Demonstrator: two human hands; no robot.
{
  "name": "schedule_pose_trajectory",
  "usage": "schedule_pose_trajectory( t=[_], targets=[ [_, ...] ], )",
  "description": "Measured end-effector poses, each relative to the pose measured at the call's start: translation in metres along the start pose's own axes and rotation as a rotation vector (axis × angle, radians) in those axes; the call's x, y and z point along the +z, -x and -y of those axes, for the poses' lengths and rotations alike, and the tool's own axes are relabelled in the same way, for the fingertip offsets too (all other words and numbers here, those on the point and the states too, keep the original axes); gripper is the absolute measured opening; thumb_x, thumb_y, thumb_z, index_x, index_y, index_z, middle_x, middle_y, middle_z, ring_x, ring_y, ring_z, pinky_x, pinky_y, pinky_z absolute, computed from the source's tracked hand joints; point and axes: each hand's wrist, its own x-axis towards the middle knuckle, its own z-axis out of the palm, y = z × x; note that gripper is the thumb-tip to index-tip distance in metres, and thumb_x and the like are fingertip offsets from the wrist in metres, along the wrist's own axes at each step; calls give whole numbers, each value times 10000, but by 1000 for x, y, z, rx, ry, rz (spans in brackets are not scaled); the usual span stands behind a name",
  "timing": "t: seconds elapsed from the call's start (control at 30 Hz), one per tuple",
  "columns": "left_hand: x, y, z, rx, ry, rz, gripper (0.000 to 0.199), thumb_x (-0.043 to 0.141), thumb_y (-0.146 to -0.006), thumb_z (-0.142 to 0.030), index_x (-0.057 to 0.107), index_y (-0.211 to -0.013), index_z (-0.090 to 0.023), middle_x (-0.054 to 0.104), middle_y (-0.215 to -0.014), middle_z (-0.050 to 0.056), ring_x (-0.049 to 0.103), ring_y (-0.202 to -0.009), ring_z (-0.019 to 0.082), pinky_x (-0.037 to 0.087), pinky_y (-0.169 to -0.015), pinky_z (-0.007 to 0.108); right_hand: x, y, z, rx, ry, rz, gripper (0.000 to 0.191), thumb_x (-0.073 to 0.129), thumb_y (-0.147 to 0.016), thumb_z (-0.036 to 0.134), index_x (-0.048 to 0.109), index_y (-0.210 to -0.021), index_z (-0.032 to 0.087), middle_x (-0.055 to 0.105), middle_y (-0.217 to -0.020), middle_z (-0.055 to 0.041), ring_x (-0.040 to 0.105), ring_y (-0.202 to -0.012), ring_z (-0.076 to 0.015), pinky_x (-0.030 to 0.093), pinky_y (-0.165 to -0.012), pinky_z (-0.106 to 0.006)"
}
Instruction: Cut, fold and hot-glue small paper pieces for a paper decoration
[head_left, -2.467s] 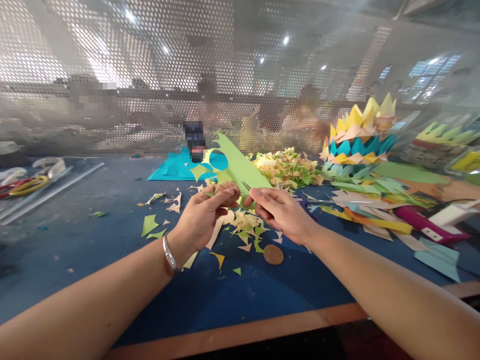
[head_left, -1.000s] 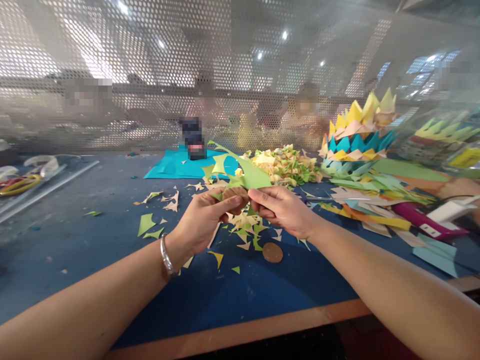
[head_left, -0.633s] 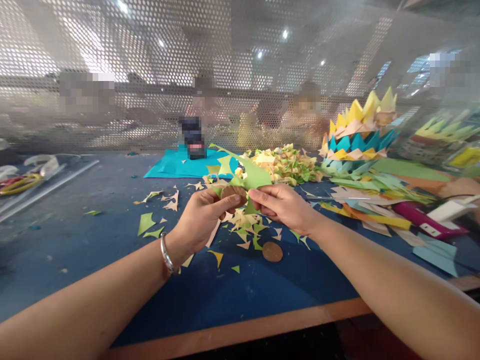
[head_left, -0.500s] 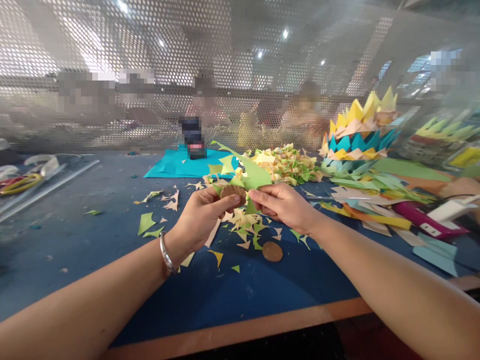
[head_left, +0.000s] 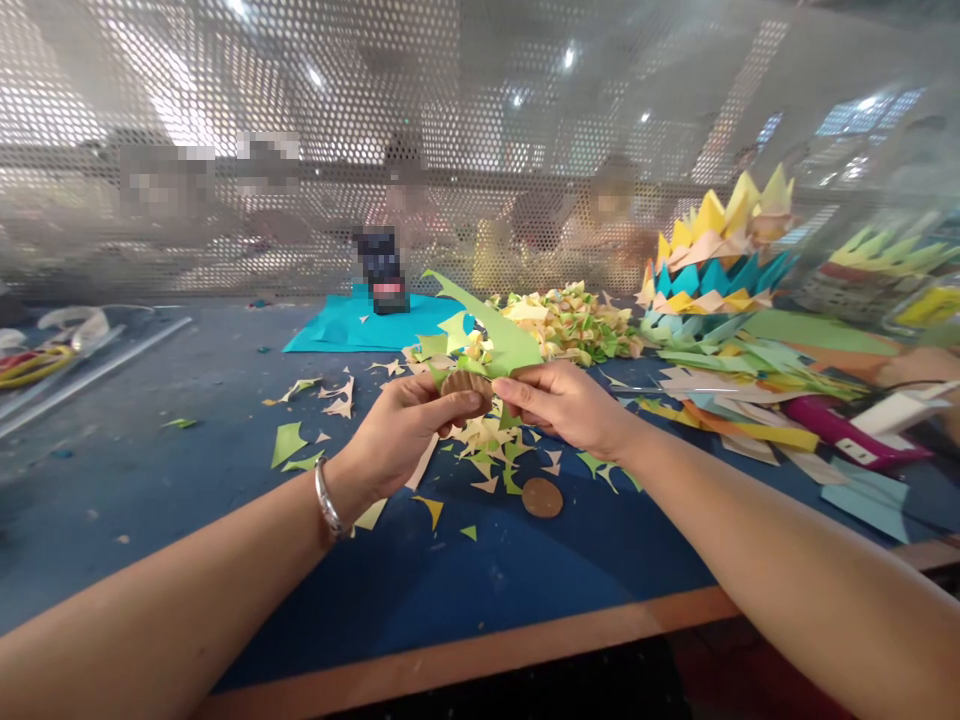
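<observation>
My left hand (head_left: 397,430), with a silver bangle at its wrist, is closed on a brown round piece with a ridged edge (head_left: 460,384). Against that piece lies a cut sheet of light green paper (head_left: 511,338), its curved tip pointing up to the left. My right hand (head_left: 562,402) pinches the green paper between thumb and fingers, close to the left fingertips. The fingers partly hide where paper and brown piece meet. A flat brown disc (head_left: 542,498) rests on the table below the right hand. Green, cream and yellow paper scraps (head_left: 487,445) are scattered under both hands.
Behind my hands are a heap of small paper pieces (head_left: 574,320) and blue sheets (head_left: 330,325) with a dark object (head_left: 382,265). At right stand stacked pointed paper rings (head_left: 720,260), paper strips (head_left: 750,420) and a magenta power strip (head_left: 847,432). A perforated panel (head_left: 465,120) closes the back.
The whole view has shifted slightly. Both hands keep the same hold on the brown piece and green paper, with hardly any visible movement.
</observation>
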Motion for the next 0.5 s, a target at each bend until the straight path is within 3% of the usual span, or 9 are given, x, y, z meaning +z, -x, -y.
schedule_pose_trajectory(
  t=[0.5],
  targets=[
    [-1, 0, 1, -7, -4, 107, 97, 759, -746, -203, 735, -662, -162, 605, -642, -14, 465, -603, 96, 340, -579, 255, 0, 1, 2, -13, 73, 19, 523, 607, -893, 615, 478, -605, 198, 300, -512, 86, 263, -454, -67, 192, -461, -269]
  ],
)
